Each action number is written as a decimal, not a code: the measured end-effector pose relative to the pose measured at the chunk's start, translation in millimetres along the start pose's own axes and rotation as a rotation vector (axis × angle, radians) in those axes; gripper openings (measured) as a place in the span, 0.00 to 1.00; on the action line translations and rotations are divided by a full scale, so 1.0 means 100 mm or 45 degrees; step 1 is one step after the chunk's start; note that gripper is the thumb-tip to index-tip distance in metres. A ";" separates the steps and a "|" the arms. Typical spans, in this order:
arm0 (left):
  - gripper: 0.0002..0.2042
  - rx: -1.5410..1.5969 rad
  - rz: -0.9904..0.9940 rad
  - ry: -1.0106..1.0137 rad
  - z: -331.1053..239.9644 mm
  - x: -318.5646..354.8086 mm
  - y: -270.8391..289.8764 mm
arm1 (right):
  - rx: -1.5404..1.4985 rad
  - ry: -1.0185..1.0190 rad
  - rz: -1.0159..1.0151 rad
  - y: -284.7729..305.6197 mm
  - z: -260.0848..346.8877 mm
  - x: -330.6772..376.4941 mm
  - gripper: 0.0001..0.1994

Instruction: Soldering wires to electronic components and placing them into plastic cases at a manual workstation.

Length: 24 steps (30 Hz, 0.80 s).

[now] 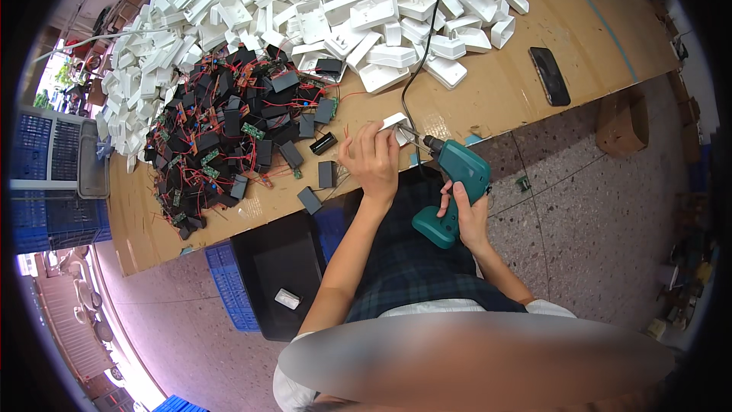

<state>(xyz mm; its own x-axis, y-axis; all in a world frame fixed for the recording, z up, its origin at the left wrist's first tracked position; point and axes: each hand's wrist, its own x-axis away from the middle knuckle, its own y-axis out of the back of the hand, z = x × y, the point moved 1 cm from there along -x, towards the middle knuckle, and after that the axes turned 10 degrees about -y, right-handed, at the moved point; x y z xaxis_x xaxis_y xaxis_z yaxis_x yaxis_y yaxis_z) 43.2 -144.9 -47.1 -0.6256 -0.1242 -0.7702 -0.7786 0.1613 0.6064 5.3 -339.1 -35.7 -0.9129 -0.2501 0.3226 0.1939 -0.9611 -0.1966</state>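
green drill (463, 168), one, clamped in right hand (471, 217), left hand (372, 159) gripping one white casing (394, 120)

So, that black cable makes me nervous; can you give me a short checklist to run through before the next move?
1. Right hand around the handle of the green drill: ok, it is gripped.
2. Left hand on the white casing: ok, fingertips hold it near the table's edge.
3. Black cable well clear of the drill's front end: not ok, it runs close by in this view.
4. Drill's contact with the casing: cannot tell, too small to see.
5. Phone away from both hands: ok, it lies apart, to the right.
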 end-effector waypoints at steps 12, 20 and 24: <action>0.06 0.004 0.004 -0.011 0.00 0.01 -0.01 | 0.033 0.031 -0.012 -0.01 -0.10 0.00 0.17; 0.07 -0.002 -0.005 -0.016 0.00 0.01 0.00 | 0.025 0.106 0.032 0.00 -0.07 0.05 0.18; 0.07 0.004 -0.007 -0.016 0.00 0.01 0.00 | -0.010 0.125 0.051 0.10 -0.10 0.16 0.18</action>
<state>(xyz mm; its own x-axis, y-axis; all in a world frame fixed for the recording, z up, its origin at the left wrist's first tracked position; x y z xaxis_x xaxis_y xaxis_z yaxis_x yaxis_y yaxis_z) 42.8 -145.0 -48.2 -0.6203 -0.1127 -0.7762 -0.7821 0.1639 0.6012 -10.7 -352.0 -41.6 -0.9355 -0.2751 0.2219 0.2282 -0.9496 -0.2151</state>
